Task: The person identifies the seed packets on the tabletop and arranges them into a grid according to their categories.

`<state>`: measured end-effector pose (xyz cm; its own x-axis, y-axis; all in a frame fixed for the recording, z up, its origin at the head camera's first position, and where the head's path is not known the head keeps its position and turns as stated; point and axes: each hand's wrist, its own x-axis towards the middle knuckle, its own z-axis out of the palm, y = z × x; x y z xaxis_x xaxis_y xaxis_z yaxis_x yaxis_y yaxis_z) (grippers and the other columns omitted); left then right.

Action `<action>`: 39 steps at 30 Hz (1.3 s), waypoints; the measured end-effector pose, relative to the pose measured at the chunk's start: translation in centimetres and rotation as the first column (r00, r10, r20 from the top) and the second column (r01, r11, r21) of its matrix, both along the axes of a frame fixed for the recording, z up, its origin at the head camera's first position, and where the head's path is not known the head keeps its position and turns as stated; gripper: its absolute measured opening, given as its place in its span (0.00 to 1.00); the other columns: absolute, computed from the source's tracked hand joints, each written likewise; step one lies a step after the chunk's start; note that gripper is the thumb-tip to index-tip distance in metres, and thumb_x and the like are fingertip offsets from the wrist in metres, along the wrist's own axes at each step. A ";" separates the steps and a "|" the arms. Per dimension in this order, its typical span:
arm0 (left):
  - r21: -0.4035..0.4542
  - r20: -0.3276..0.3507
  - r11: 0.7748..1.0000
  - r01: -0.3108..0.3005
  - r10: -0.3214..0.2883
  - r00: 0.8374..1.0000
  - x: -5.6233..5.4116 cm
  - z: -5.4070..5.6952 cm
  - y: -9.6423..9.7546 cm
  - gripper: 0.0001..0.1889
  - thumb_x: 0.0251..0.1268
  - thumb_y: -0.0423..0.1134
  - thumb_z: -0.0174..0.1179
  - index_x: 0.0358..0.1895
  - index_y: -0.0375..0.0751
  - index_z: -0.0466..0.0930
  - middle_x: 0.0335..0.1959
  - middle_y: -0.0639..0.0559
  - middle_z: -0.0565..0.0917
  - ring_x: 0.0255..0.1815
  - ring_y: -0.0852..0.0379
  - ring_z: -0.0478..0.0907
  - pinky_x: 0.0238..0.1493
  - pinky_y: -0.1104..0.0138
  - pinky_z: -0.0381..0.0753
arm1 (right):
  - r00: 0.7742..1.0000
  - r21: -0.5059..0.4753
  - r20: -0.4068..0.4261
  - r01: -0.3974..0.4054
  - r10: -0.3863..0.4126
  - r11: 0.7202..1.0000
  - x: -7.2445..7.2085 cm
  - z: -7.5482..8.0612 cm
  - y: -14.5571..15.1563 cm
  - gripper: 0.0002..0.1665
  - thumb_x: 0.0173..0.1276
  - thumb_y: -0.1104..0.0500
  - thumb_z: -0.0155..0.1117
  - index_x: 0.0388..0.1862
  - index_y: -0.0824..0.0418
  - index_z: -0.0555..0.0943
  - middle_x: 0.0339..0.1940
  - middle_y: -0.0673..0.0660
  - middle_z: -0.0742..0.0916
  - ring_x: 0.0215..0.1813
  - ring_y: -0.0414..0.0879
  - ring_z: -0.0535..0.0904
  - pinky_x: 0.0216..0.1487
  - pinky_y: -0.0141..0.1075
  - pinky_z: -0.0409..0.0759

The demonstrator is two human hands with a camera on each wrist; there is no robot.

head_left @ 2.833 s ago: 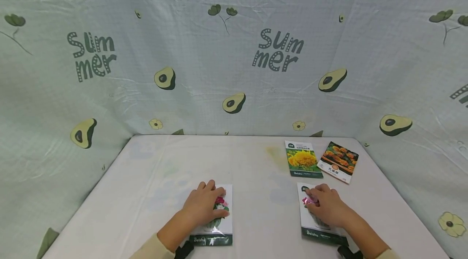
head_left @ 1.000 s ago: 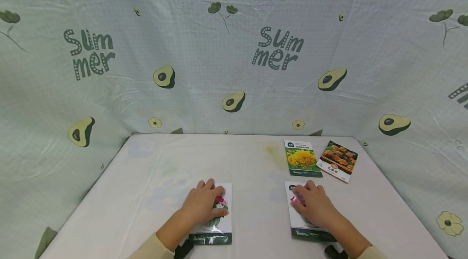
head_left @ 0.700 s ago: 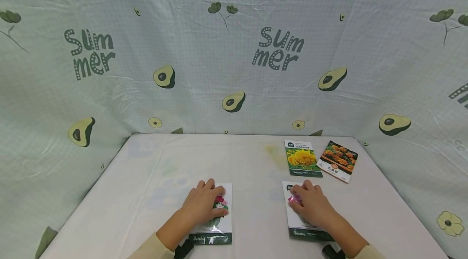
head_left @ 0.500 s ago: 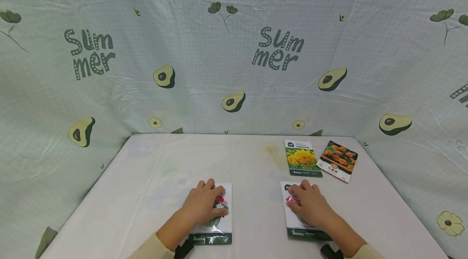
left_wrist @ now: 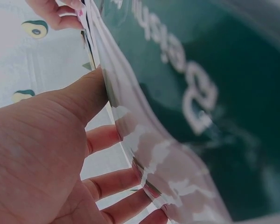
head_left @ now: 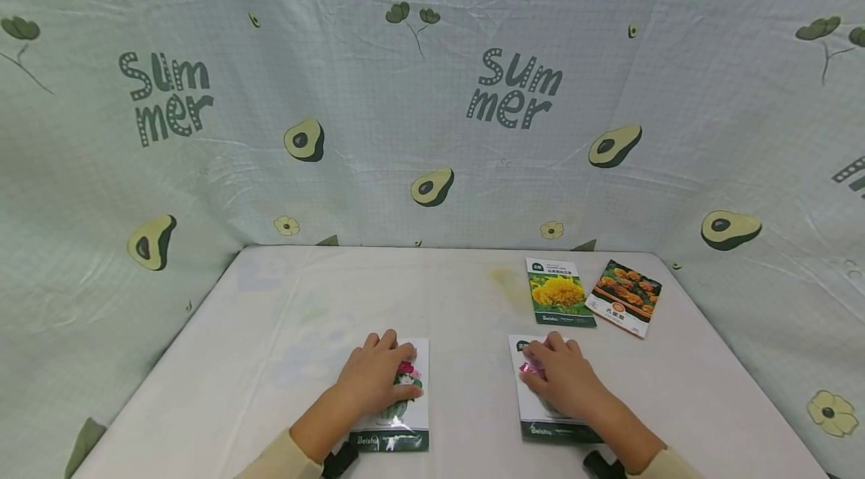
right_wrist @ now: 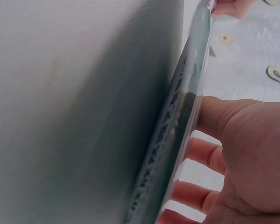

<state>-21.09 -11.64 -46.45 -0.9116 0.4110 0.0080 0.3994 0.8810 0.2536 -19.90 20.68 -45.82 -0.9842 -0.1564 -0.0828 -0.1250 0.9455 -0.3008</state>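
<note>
Two white flower seed packets with dark green bottom bands lie face up on the front half of the table. My left hand (head_left: 374, 378) rests on the left packet (head_left: 420, 415), its fingertips and thumb touching the printed face around pink and red flowers. On the right packet (head_left: 530, 408), which shows a pink flower, my right hand (head_left: 566, 383) presses in the same way. The left wrist view shows relaxed fingers against the packet's front (left_wrist: 177, 93). In the right wrist view the fingertips touch one face of the packet (right_wrist: 186, 126), seen nearly edge-on.
Behind the right hand lie two more packets, one with a yellow flower (head_left: 559, 293) and one with orange flowers (head_left: 623, 299), close side by side. A white cloth covers the table (head_left: 270, 329). A curtain with avocado prints (head_left: 365, 111) hangs around the back and sides.
My right hand has slid its packet leftward over the table, and the packet has turned a little straighter. My left hand and its packet have stayed in place.
</note>
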 end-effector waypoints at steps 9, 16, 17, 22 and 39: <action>-0.004 0.004 1.000 0.001 -0.001 1.000 -0.1 0.0 0.0 0.31 0.54 0.63 0.73 0.58 0.52 0.82 0.48 0.50 0.75 0.46 0.51 0.67 0.41 0.56 0.73 | 1.000 -0.009 -0.005 -0.007 0.007 1.000 -0.1 -0.2 -0.6 0.27 0.66 0.45 0.73 0.61 0.53 0.82 0.48 0.54 0.78 0.50 0.51 0.71 0.50 0.48 0.78; 0.013 0.005 1.000 0.011 -0.011 1.000 0.0 0.2 0.0 0.31 0.54 0.61 0.74 0.58 0.51 0.82 0.46 0.51 0.74 0.44 0.52 0.66 0.39 0.57 0.71 | 1.000 -0.011 -0.008 -0.014 0.014 1.000 -0.3 -0.5 -1.0 0.27 0.66 0.45 0.73 0.61 0.53 0.82 0.49 0.55 0.79 0.50 0.51 0.71 0.50 0.49 0.78; 0.015 0.004 1.000 0.013 -0.013 1.000 0.0 0.2 0.0 0.30 0.54 0.61 0.74 0.58 0.51 0.82 0.46 0.51 0.74 0.44 0.52 0.66 0.39 0.57 0.71 | 1.000 -0.014 -0.008 -0.014 0.014 1.000 -0.2 -0.5 -1.0 0.27 0.66 0.44 0.73 0.62 0.53 0.82 0.49 0.54 0.79 0.50 0.51 0.71 0.50 0.49 0.78; 0.012 0.005 1.000 0.012 -0.012 1.000 -0.1 0.1 -0.1 0.30 0.54 0.62 0.74 0.57 0.52 0.82 0.46 0.52 0.74 0.45 0.52 0.66 0.39 0.58 0.71 | 1.000 -0.019 -0.014 -0.020 0.019 1.000 -0.2 -0.6 -1.3 0.27 0.66 0.45 0.73 0.62 0.52 0.82 0.49 0.54 0.79 0.50 0.51 0.71 0.51 0.49 0.78; 0.008 0.000 1.000 0.010 -0.010 1.000 0.0 0.4 0.0 0.31 0.54 0.61 0.74 0.58 0.51 0.82 0.47 0.51 0.74 0.45 0.52 0.66 0.40 0.56 0.72 | 0.999 -0.018 -0.014 -0.031 0.031 0.999 -0.1 -0.3 -2.6 0.27 0.66 0.45 0.73 0.61 0.52 0.82 0.49 0.54 0.79 0.51 0.51 0.71 0.51 0.49 0.78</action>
<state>-21.08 -11.69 -46.07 -0.9075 0.4200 0.0112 0.4082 0.8750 0.2603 -20.04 18.09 -46.12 -0.9799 -0.1881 -0.0667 -0.1581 0.9356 -0.3157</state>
